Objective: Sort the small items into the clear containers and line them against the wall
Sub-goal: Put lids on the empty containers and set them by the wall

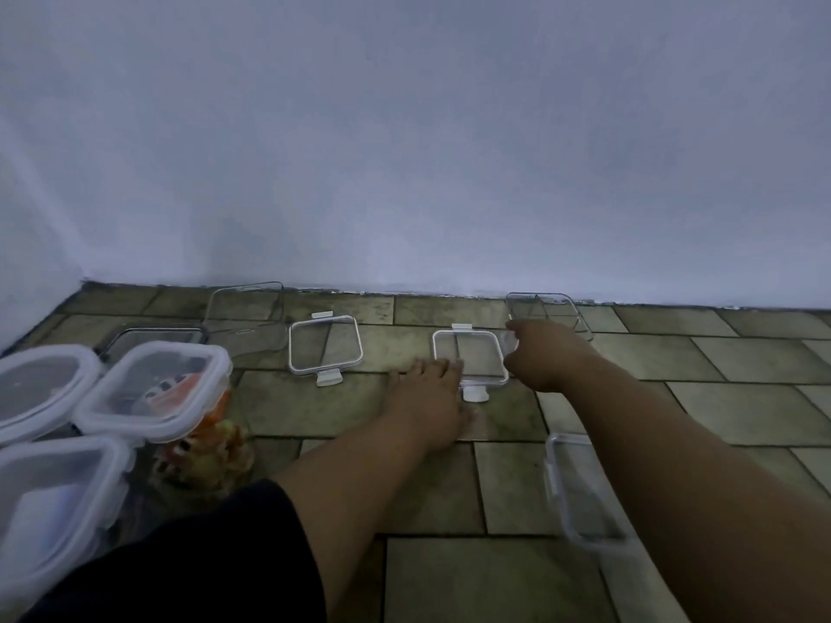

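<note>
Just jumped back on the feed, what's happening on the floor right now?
A person sits on the tiled floor, one bare foot stretched out. Their right hand reaches to an empty clear container by the wall; whether it grips it is unclear. Another empty container stands further left along the wall. Two loose lids lie in front of them. Closed containers are stacked at the near left. The left hand is not in view.

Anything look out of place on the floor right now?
Yes. The colourful small items lie in a loose heap on the tiles beside the lidded containers, not in a container. One lid lies apart near the right forearm, away from the wall. The right hand reaches toward the empty container by the wall.
</note>
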